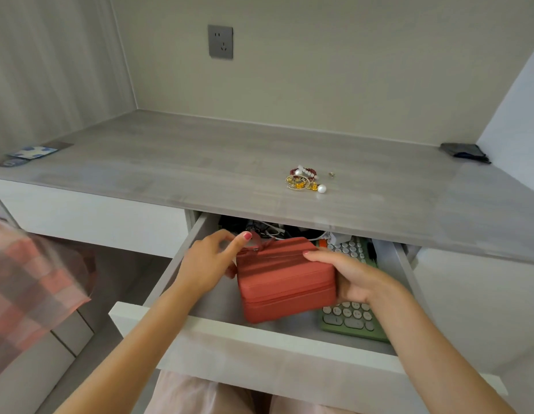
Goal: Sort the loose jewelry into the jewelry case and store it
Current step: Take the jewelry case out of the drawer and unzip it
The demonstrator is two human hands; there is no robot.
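Observation:
A closed red jewelry case (285, 279) sits tilted inside the open drawer (259, 345) under the desk. My left hand (210, 259) grips its left end, thumb near the zipper pull at the back corner. My right hand (354, 276) holds its right side, fingers laid over the lid and thumb beneath. On the grey desktop (170, 162) above lies a small heap of loose jewelry (304, 179): red and white bead bracelets, gold pieces and a large pearl. A tiny stud (331, 174) lies just right of the heap.
A green keyboard (352, 319) lies in the drawer under my right hand, with tangled cables (265, 230) at the drawer's back. A dark pouch (464, 152) sits at the desk's far right, cards (33, 153) at the far left. A wall socket (220, 41) is above.

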